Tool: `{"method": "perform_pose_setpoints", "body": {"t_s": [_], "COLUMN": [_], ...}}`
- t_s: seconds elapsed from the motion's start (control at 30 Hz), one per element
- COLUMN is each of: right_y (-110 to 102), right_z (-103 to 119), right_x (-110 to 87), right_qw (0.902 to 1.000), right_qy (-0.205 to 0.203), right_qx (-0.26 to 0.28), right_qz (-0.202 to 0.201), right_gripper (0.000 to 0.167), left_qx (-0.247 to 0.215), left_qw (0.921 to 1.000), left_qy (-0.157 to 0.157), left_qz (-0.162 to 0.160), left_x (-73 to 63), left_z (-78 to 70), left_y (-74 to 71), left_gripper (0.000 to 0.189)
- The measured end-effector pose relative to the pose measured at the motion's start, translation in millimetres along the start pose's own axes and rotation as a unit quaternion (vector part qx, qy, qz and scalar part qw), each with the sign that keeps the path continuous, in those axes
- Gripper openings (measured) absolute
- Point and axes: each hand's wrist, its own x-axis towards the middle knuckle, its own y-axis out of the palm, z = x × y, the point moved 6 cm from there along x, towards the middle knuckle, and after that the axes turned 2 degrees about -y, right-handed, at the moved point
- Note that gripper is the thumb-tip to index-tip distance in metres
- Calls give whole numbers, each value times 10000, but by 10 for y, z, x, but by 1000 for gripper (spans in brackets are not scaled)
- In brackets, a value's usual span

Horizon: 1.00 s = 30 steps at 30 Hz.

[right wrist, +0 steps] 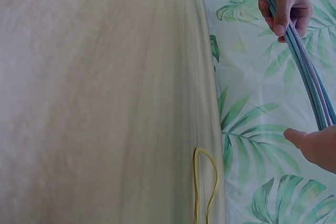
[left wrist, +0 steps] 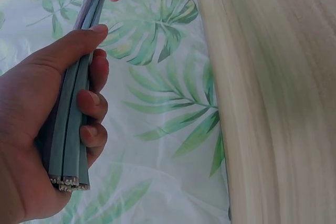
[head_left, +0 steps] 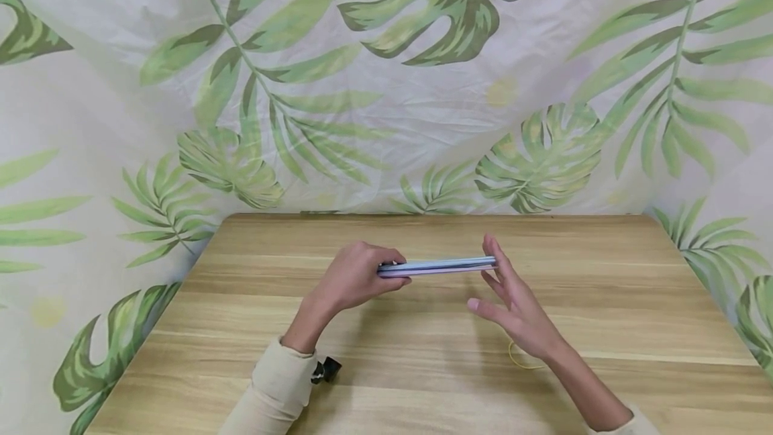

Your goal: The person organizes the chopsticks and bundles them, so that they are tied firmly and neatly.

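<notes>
A bundle of long, thin, flat strips (head_left: 447,265), bluish with some pale purple, is held level above the table. My left hand (head_left: 356,277) grips its left end, thumb on the near side and fingers curled round. In the left wrist view the gathered strips (left wrist: 71,124) show cut ends with whitish, shiny spots. My right hand (head_left: 513,307) is at the other end, fingers straight and upright, their inner side touching the strip tips, thumb held apart below. The right wrist view shows the strips (right wrist: 310,80) bowing slightly between both hands.
A thin yellow loop, like a rubber band (right wrist: 216,177), lies on the wooden table (head_left: 423,381) near my right wrist. A small black object (head_left: 329,369) is beside the left cuff. Leaf-printed cloth (head_left: 423,119) hangs behind the table.
</notes>
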Motion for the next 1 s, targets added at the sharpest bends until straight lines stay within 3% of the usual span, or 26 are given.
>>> {"method": "perform_pose_setpoints", "body": {"t_s": [0.13,0.3,0.6,0.8,1.0], "right_y": [-17,-32,-37,-111,-49], "right_z": [14,16,82,166,145], "right_x": [-24,-65,-40,46,73], "right_qw": [9997,9989,9997,9977,9976], "right_qy": [63,56,-83,-473,-514], "right_qx": [-216,-438,-46,365,131], "right_qz": [-20,-127,-215,-333,-446], "right_gripper": [105,110,105,97,98], "left_qx": [-148,-386,-416,-328,-167], "left_qw": [9998,9986,9979,9978,9979], "left_qy": [103,358,448,553,609], "left_qz": [-70,62,198,178,148], "left_x": [-5,9,8,15,0], "left_z": [-22,-85,-122,-193,-241], "left_y": [-22,-2,37,50,59], "left_gripper": [13,12,10,10,10]}}
